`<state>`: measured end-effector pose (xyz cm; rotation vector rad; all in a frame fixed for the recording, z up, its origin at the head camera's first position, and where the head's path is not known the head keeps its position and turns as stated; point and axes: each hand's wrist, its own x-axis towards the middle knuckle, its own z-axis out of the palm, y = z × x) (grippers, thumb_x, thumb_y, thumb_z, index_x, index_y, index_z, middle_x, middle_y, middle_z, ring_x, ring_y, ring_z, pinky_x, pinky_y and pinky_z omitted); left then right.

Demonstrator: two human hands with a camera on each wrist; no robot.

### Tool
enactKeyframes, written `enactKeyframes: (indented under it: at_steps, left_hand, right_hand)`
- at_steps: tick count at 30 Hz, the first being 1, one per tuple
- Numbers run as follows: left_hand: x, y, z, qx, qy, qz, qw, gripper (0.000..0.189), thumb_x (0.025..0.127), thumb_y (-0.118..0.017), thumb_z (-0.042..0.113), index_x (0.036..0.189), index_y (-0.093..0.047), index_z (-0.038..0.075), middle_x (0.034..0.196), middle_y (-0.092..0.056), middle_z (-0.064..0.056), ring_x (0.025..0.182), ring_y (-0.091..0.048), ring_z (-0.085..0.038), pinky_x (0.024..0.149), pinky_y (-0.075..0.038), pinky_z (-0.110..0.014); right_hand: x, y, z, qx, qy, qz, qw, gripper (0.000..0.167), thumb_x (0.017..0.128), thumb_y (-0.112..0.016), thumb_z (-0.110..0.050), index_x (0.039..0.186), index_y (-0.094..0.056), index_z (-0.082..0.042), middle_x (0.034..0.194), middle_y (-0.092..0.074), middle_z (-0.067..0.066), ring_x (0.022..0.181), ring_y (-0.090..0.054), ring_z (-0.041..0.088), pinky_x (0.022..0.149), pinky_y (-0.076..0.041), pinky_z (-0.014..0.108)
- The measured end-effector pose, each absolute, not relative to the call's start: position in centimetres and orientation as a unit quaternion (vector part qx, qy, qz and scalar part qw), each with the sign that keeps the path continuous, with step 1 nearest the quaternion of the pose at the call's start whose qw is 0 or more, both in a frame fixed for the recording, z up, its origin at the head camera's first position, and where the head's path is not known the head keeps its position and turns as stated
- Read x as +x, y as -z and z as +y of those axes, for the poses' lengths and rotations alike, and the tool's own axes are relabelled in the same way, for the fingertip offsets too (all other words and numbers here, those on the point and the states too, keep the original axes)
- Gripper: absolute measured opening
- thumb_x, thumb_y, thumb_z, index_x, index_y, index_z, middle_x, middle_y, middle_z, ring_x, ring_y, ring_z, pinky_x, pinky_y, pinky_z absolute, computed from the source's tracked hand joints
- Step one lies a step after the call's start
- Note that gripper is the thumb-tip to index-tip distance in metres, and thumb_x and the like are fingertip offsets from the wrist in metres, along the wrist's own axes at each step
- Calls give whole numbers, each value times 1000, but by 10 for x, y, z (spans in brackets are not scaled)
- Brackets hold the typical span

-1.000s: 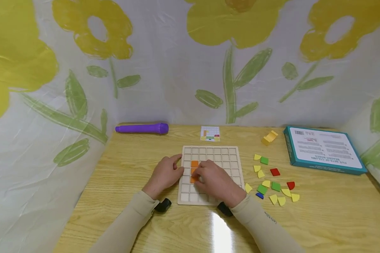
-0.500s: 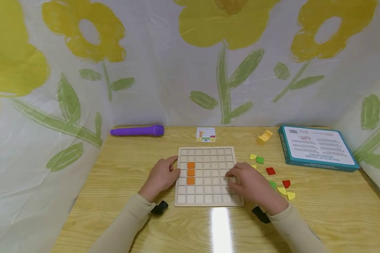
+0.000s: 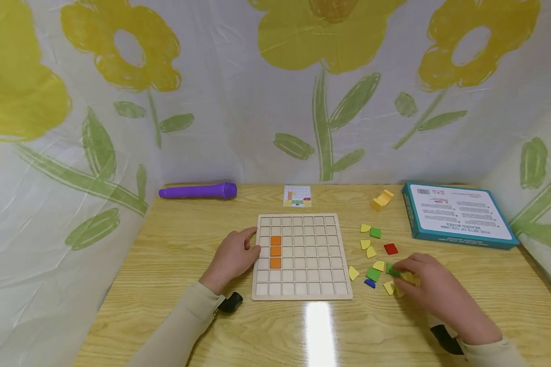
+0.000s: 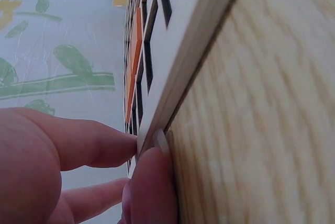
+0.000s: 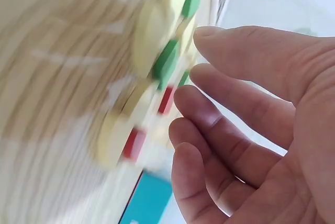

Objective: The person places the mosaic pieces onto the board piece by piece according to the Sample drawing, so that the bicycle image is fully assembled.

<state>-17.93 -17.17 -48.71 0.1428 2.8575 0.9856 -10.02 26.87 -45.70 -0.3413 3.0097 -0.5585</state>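
Note:
In the head view, my left hand (image 3: 231, 259) holds the left edge of a wooden grid board (image 3: 308, 276). Thumb and fingertips meet that edge in the left wrist view. A column of orange square tiles (image 3: 275, 251) lies in the board's cells. To the right of the board, my right hand (image 3: 438, 295) hovers over loose tiles, fingers loosely bent. Between its thumb and fingers no tile shows in the right wrist view. A green square tile (image 3: 392, 269) lies by its fingertips, with yellow quarter-round tiles (image 3: 389, 288) close by; some are partly hidden under the hand.
Behind the board lies a small pattern card (image 3: 297, 195). A purple microphone-shaped object (image 3: 197, 191) lies at the back left. At the back right are a yellow piece (image 3: 382, 200) and a teal box (image 3: 459, 214). A red tile (image 3: 391, 248) and a blue tile (image 3: 369, 283) lie among the loose ones.
My right hand has left the orange tiles on the board and moved right, over the loose tiles. The left hand has stayed at the board's edge. The head view has shifted slightly.

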Motion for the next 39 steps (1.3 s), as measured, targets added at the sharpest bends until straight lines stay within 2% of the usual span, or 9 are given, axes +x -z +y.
enactKeyframes:
  at_steps: [10, 16, 26, 30, 34, 39]
  left_hand:
    - [-177, 485, -172, 45, -328, 942, 58, 58, 99, -67, 18, 155, -59, 7, 79, -52, -2, 78, -46, -20, 69, -36, -33]
    - [-176, 484, -172, 42, -329, 942, 60, 58, 99, -66, 19, 156, -58, 8, 80, -53, -2, 77, -45, -20, 69, -36, -33]
    - [-177, 485, -172, 43, -329, 941, 61, 58, 99, -66, 19, 156, -59, 9, 79, -53, -2, 78, -46, -19, 69, -36, -33]
    - [-178, 486, -171, 43, -329, 941, 60, 58, 99, -66, 19, 156, -59, 9, 79, -53, -1, 78, -46, -20, 69, -36, -33]
    - [-178, 487, -171, 46, -329, 941, 58, 57, 99, -67, 20, 155, -59, 9, 79, -53, -1, 79, -47, -20, 70, -37, -33]
    - [-179, 487, -171, 45, -330, 941, 57, 57, 99, -67, 19, 155, -60, 8, 80, -54, -2, 78, -47, -20, 69, -36, -33]
  right_hand:
    - [-97, 458, 291, -89, 181, 979, 28, 24, 91, -85, -15, 114, -81, -8, 108, -75, 5, 99, -69, 26, 88, -60, 57]
    - [-103, 461, 289, -95, 186, 978, 28, 27, 92, -86, -19, 116, -81, -8, 107, -74, 3, 97, -68, 24, 88, -59, 56]
    - [-113, 463, 277, -99, 191, 976, 34, 31, 91, -88, -25, 117, -81, -11, 105, -72, 2, 92, -58, 21, 81, -55, 44]
    - [-115, 464, 271, -107, 192, 975, 31, 29, 91, -87, -24, 117, -81, -12, 109, -73, 3, 94, -59, 22, 85, -57, 47]
    - [-116, 464, 267, -118, 197, 973, 28, 28, 91, -87, -22, 117, -81, -12, 112, -73, 5, 102, -64, 26, 93, -59, 56]
    - [-121, 463, 263, -140, 199, 970, 26, 25, 91, -87, -17, 115, -81, -14, 108, -70, 2, 101, -62, 24, 94, -58, 55]
